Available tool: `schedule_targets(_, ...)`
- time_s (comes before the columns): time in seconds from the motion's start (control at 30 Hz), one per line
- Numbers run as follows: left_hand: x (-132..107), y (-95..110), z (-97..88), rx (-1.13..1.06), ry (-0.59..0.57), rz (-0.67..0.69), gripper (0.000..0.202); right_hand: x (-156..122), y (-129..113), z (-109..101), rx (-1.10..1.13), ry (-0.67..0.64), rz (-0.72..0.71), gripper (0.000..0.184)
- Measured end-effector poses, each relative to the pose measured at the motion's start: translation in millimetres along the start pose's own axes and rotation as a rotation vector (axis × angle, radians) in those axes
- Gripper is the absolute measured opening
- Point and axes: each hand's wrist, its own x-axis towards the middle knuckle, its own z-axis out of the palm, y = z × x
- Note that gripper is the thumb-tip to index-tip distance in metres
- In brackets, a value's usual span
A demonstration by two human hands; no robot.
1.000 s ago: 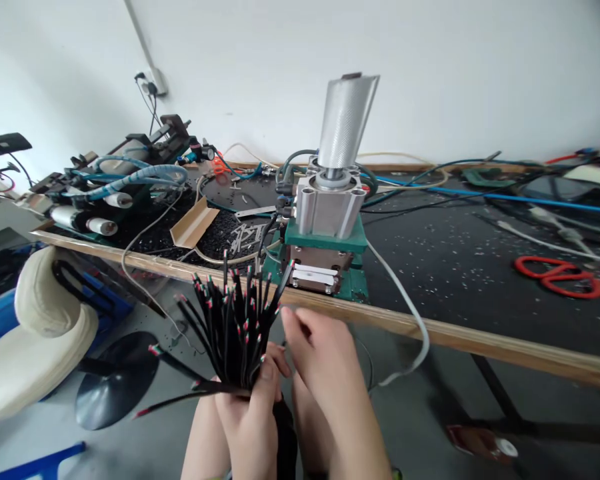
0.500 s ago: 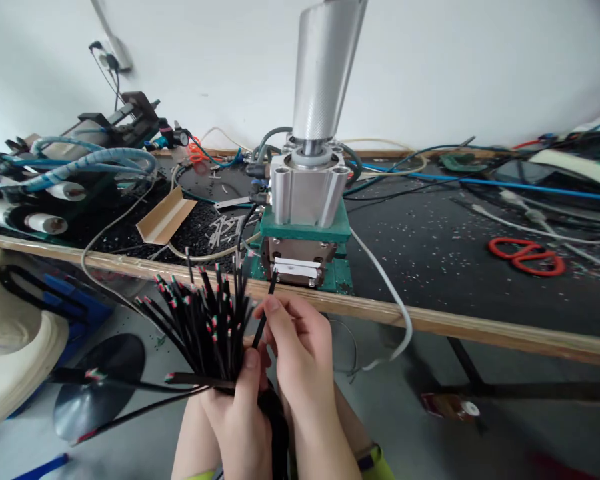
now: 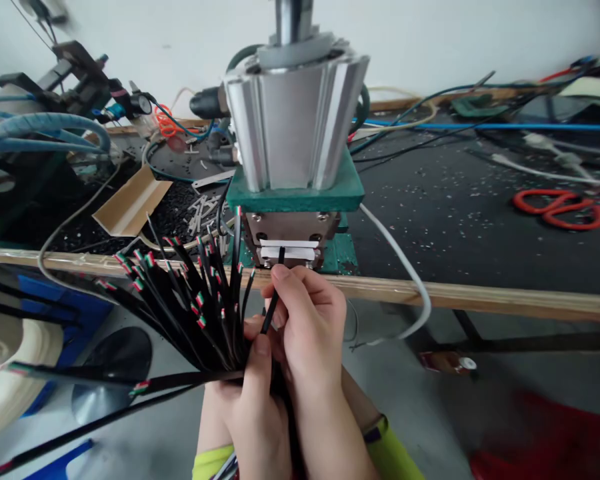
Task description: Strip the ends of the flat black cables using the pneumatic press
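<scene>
Right hand (image 3: 313, 327): fingers (image 3: 286, 283) pinched closed on a single black cable (image 3: 271, 313), thumb on top, close behind the tip. Left hand (image 3: 257, 413): closed round the bundle of black cables (image 3: 180, 317), which fans out to the left; its thumb lies against the lower part of the single cable.

Change: half a second ago that tip points at the left end of the white strips (image 3: 300, 254) on the metal machine (image 3: 295, 127). Now it stands further in along them, over the lower strip, pointing up at the gap. Whether it enters the gap, cannot tell.

Meaning, as I judge it: one cable is singled out and lined up, the rest kept clear at the desk (image 3: 470, 220) edge. Many bundle ends show red, white and green; the pinched tip shows only black.
</scene>
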Motion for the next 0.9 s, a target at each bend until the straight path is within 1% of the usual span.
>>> schedule_targets(0.13, 0.7, -4.0, 3.4, -0.006, 0.004, -0.01, 0.02, 4.1, 3.0, -1.3, 0.008, 0.007, 0.003, 0.045)
schedule_targets(0.27, -1.3, -3.4, 7.1, 0.006, 0.036, -0.034, 0.023, 4.9, 1.0, -2.5, -0.041, 0.03, -0.038, 0.049)
schedule_targets(0.37, -1.9, -2.2, 8.0, 0.013, 0.053, -0.042, 0.025, 1.1, -7.2, -0.9, -0.072, 0.041, 0.018, 0.047)
schedule_targets(0.47, -2.2, -2.2, 6.6, 0.017, 0.032, -0.03, 0.025, -4.0, -16.4, 2.1, -0.074, 0.056, 0.084, 0.049)
schedule_targets(0.6, -3.5, -2.2, 6.1, 0.013, 0.017, -0.032, 0.025, -7.2, -21.5, 3.7, -0.069, 0.057, 0.12, 0.05)
schedule_targets(0.7, -4.3, -1.7, 8.3, 0.01, 0.028, -0.038, 0.024, -4.9, -16.9, 1.5, -0.064, 0.05, 0.117, 0.05)
schedule_targets(0.9, -4.3, -2.1, 10.2, 0.007, 0.032, -0.033, 0.023, 3.8, 0.2, -4.6, -0.046, -0.003, 0.048, 0.053)
